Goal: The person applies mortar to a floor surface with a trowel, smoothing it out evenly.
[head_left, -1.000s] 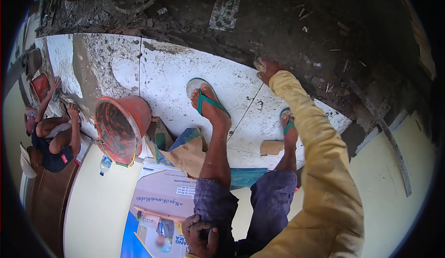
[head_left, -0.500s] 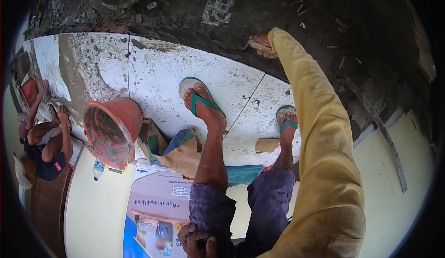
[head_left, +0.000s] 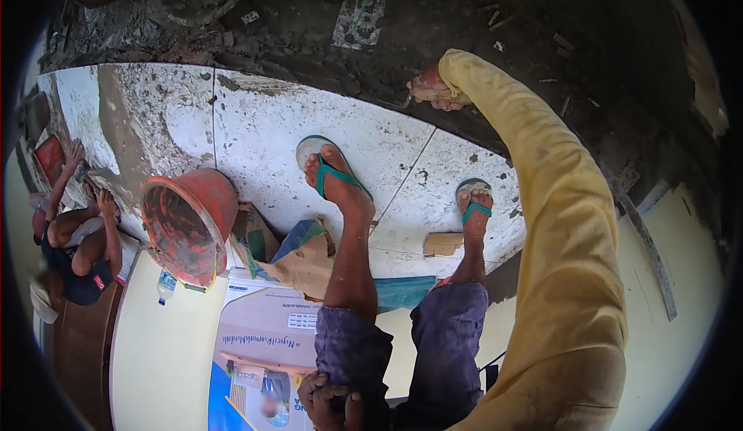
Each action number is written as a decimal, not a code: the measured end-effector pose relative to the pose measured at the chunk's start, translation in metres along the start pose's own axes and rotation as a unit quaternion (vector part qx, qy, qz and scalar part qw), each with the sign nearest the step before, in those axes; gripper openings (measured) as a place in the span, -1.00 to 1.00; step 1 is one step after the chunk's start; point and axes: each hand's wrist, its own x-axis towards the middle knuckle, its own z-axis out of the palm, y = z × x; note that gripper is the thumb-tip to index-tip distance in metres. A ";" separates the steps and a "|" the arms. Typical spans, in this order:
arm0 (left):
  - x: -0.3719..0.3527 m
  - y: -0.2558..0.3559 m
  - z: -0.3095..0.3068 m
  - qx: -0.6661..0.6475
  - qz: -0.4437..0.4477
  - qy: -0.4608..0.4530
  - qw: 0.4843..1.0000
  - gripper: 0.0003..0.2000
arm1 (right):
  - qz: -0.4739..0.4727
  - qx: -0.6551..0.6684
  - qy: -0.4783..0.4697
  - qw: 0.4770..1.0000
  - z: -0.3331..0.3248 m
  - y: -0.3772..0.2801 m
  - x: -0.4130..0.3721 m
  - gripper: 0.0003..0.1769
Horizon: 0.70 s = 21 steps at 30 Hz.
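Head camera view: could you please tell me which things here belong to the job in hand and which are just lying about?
Probably for the job:
dark mix by the right hand
white tiles
smeared red bucket

Probably just lying about:
water bottle
crumpled paper bag
brown cardboard piece

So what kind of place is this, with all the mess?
Probably a building site, maybe where a floor is being laid: there's a grimy red bucket, dirty white tiles, and rough, dark ground beside them.
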 end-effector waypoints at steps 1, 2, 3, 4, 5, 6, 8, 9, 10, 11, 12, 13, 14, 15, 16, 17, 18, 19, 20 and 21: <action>0.000 0.001 0.000 0.007 0.007 -0.004 1.000 -0.86 | -0.008 -0.001 -0.011 1.000 0.000 0.004 -0.005 -0.67; 0.000 0.001 -0.001 0.017 0.018 -0.011 1.000 -0.86 | -0.015 -0.002 -0.020 1.000 -0.001 0.009 -0.010 -0.53; 0.000 0.001 0.000 0.026 0.029 -0.018 0.999 -0.86 | -0.011 -0.005 -0.021 1.000 -0.001 0.013 -0.014 -0.52; -0.001 0.001 0.001 0.036 0.040 -0.026 0.998 -0.86 | -0.008 -0.007 -0.022 1.000 0.000 0.015 -0.015 -0.51; -0.005 -0.001 0.003 0.045 0.046 -0.024 0.998 -0.86 | -0.005 -0.010 -0.025 1.000 0.002 0.017 -0.017 -0.50; -0.006 -0.002 0.005 0.055 0.051 -0.022 0.997 -0.86 | -0.012 -0.014 -0.028 0.999 0.003 0.020 -0.020 -0.48; -0.010 0.000 0.006 0.058 0.044 -0.021 0.997 -0.86 | -0.023 -0.021 -0.034 0.999 0.003 0.027 -0.029 -0.45; -0.010 0.001 0.007 0.051 0.034 -0.021 0.998 -0.85 | -0.009 -0.027 -0.059 0.998 -0.001 0.031 -0.025 -0.43; -0.009 0.006 0.009 0.043 0.023 -0.022 0.999 -0.85 | 0.005 -0.033 -0.083 0.996 -0.007 0.035 -0.020 -0.42; -0.009 0.008 0.010 0.042 0.015 -0.020 0.999 -0.85 | 0.021 -0.038 -0.109 0.993 -0.012 0.041 -0.015 -0.40; -0.010 0.010 0.011 0.040 0.008 -0.019 0.999 -0.84 | 0.019 -0.024 -0.117 0.993 -0.014 0.046 -0.019 -0.42; -0.011 0.012 0.013 0.038 0.001 -0.016 0.999 -0.84 | 0.016 -0.011 -0.124 0.992 -0.017 0.051 -0.024 -0.44; -0.013 0.010 0.014 0.037 0.001 -0.020 0.999 -0.83 | 0.014 0.003 -0.131 0.991 -0.019 0.056 -0.028 -0.46; -0.017 0.007 0.015 0.036 0.002 -0.023 0.999 -0.83 | 0.014 -0.005 -0.131 0.991 -0.021 0.061 -0.029 -0.44; -0.018 0.005 0.015 0.035 0.003 -0.026 0.999 -0.82 | 0.012 -0.014 -0.131 0.991 -0.023 0.065 -0.030 -0.41; -0.019 0.005 0.016 0.044 0.013 -0.030 0.998 -0.82 | 0.011 -0.023 -0.131 0.991 -0.025 0.070 -0.032 -0.38; -0.019 0.005 0.015 0.055 0.023 -0.033 0.998 -0.82 | 0.012 -0.024 -0.130 0.991 -0.026 0.074 -0.035 -0.39; -0.018 0.005 0.016 0.065 0.034 -0.035 0.997 -0.81 | 0.013 -0.026 -0.129 0.991 -0.029 0.077 -0.039 -0.40; -0.018 0.006 0.015 0.061 0.027 -0.032 0.997 -0.81 | 0.014 -0.029 -0.129 0.991 -0.029 0.081 -0.043 -0.41; -0.017 0.008 0.015 0.055 0.019 -0.030 0.998 -0.81 | 0.015 -0.043 -0.118 0.992 -0.029 0.085 -0.049 -0.42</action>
